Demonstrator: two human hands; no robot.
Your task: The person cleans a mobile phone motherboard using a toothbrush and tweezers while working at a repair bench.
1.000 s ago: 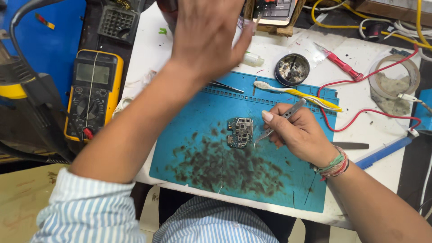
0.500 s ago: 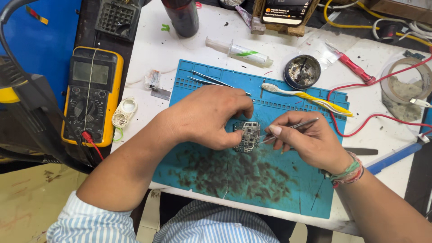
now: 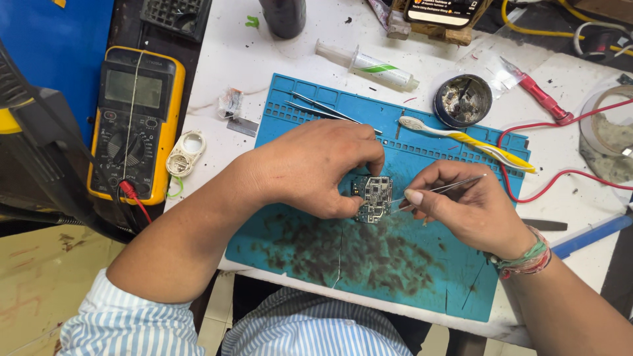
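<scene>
A small circuit board (image 3: 374, 198) lies on a blue work mat (image 3: 409, 270) stained with dark residue. My left hand (image 3: 316, 168) pinches the board's left edge with thumb and fingers. My right hand (image 3: 465, 207) holds thin metal tweezers (image 3: 438, 190), whose tips touch the board's right side. A bracelet of coloured threads sits on my right wrist.
A yellow multimeter (image 3: 135, 122) lies left of the mat. A second pair of tweezers (image 3: 330, 112), a white-and-yellow toothbrush (image 3: 468, 142), a round tin (image 3: 463, 100), a syringe tube (image 3: 366, 62), a red probe (image 3: 537, 95) with red wire and a tape roll (image 3: 606, 135) lie behind.
My left hand came down from above the table and took hold of the circuit board. The right hand with the tweezers stayed by the board.
</scene>
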